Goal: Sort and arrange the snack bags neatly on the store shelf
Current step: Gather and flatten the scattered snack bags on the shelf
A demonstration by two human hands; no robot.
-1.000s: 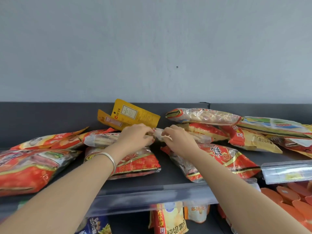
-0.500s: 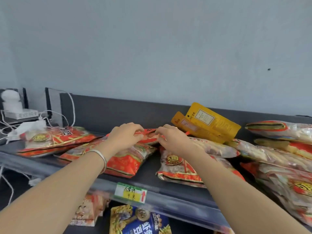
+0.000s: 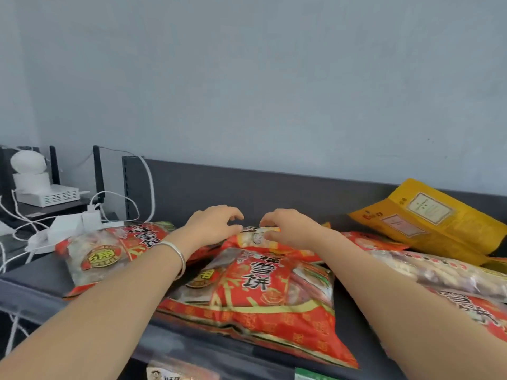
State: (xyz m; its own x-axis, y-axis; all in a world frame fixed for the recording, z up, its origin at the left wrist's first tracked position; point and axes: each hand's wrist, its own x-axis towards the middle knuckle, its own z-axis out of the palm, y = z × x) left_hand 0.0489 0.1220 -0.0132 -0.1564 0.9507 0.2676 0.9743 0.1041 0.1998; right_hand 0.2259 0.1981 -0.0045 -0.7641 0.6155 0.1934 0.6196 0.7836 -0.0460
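Snack bags (image 3: 260, 297) lie heaped flat along the dark shelf (image 3: 35, 278), a yellow pouch (image 3: 428, 223) far right. On the heap's far side lies a smaller red bag (image 3: 274, 246): my right hand (image 3: 290, 229) pinches its far edge; my left hand (image 3: 214, 226) arches over it, fingers spread wide, thumb touching.

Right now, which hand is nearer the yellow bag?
Right. The right hand sits left of the yellow bag, over the red bags; the left hand lies farther left.
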